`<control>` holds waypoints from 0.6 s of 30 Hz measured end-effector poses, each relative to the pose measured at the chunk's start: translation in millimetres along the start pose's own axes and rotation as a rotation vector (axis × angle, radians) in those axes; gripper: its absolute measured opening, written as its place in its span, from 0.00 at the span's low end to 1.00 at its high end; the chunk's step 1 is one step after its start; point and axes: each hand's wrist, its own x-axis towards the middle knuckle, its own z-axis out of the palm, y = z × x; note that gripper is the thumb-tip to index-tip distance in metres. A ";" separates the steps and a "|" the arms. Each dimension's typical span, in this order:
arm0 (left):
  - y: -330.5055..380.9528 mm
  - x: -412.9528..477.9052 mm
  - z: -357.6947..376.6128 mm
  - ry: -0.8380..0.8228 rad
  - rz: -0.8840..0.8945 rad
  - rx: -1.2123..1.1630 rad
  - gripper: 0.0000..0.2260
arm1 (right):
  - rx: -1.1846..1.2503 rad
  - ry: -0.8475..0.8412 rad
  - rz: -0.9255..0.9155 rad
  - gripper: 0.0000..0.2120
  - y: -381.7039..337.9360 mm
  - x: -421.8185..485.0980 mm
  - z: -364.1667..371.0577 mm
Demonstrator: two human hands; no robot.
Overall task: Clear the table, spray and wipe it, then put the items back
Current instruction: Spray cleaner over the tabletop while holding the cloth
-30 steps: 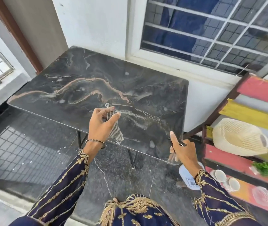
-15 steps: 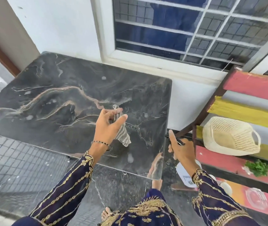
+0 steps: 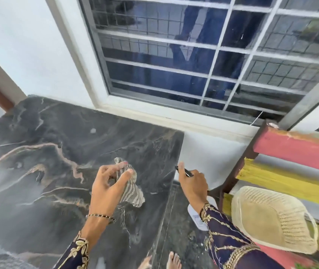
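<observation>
The left hand (image 3: 106, 191) is pinching a crumpled striped cloth (image 3: 132, 193) over the dark marble table (image 3: 48, 152); the right hand (image 3: 192, 184) is gripping a white spray bottle (image 3: 193, 214) by its black trigger, just off the table's edge — label too blurred to read.

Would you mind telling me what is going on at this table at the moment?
A person is partway through cleaning the dark marble table. Their left hand pinches a striped cloth over the tabletop, and their right hand grips a white spray bottle just off the table's right edge. A woven basket sits on the painted bench alongside.
</observation>
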 end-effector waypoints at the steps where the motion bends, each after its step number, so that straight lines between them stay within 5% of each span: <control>1: 2.7 1.2 6.8 0.000 -0.006 -0.009 0.10 | -0.013 0.001 -0.004 0.36 -1.7 10.5 -0.8; 18: 39.8 16.3 94.3 -0.113 -0.033 -0.055 0.08 | 0.343 0.044 0.037 0.40 1.5 106.8 -33.5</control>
